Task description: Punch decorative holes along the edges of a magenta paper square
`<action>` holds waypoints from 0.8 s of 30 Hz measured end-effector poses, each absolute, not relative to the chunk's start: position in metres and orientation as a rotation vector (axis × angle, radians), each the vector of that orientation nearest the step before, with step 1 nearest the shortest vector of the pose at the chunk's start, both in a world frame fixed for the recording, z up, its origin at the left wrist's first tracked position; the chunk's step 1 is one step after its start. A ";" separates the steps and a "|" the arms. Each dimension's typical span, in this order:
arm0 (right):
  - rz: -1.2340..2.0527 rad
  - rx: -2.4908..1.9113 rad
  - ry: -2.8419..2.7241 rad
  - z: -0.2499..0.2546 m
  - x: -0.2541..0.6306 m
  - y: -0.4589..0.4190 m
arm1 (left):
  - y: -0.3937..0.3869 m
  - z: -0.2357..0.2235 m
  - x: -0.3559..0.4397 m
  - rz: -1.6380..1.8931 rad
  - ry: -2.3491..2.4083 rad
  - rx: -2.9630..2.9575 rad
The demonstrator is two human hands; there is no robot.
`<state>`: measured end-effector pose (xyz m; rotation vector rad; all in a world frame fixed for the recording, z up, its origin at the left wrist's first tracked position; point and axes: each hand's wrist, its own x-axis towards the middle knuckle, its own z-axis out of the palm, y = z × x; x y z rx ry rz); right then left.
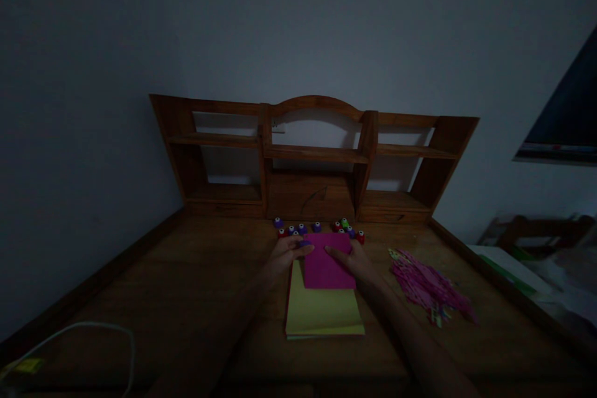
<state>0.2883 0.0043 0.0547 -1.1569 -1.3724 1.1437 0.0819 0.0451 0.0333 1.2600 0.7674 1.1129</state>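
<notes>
The room is dim. Far to the left of the left grip (282, 252), a white cable (132, 348) curves over the near edge of the wooden counter (200, 305), beside a small yellow object (30, 365). Beyond both grips a wooden shelf unit (317, 153) stands along the back of the counter against a pale wall (298, 25), its drawer fronts low down. Just past the fingertips, small rounded pieces (317, 227) in purple, red and green, with white tops, sit in a loose row. To the right of the right grip (353, 259) lies a tangled heap of pink and yellow strips (424, 283); farther right, past the counter's edge, are a wooden chair (545, 230) and a dark panel (559, 112) on the wall.

The magenta square sheet (329, 270) lies between the two grips, above a stack of yellow sheets (321, 317) that reaches nearer the body.

The left grip comes in from the near left, thumb and fingers closed about a small purple piece (305, 244) at the sheet's upper left corner, the thumb reaching its edge. The right grip comes from the near right, pinching the sheet's right side, thumb flat on its face, other fingers mostly hidden. Both forearms stretch forward over the counter.
</notes>
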 end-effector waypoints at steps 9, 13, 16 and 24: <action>1.125 -1.163 -1.393 0.050 0.292 0.010 | 0.042 0.037 0.085 1.121 0.743 1.267; 1.093 -1.157 -1.413 0.048 0.294 0.012 | 0.042 0.037 0.086 1.115 0.749 1.251; 1.083 -1.134 -1.413 0.048 0.296 0.014 | 0.040 0.038 0.086 1.101 0.768 1.234; 0.992 -1.198 -1.247 0.045 0.305 0.025 | 0.048 0.034 0.078 1.156 0.746 1.005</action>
